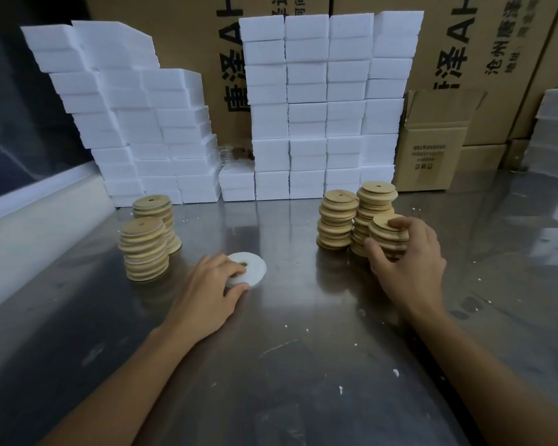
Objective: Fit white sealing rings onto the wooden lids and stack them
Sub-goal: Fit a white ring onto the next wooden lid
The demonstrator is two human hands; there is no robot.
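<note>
Lids with rings fitted stood in two stacks at the bench's left. Beside them the left hand pinched a white ring lying flat, fingers curled. At right, the right hand gripped the nearest of three plain stacks.

Open steel table centre; lid stacks flank; foam blocks wall rear.
</note>
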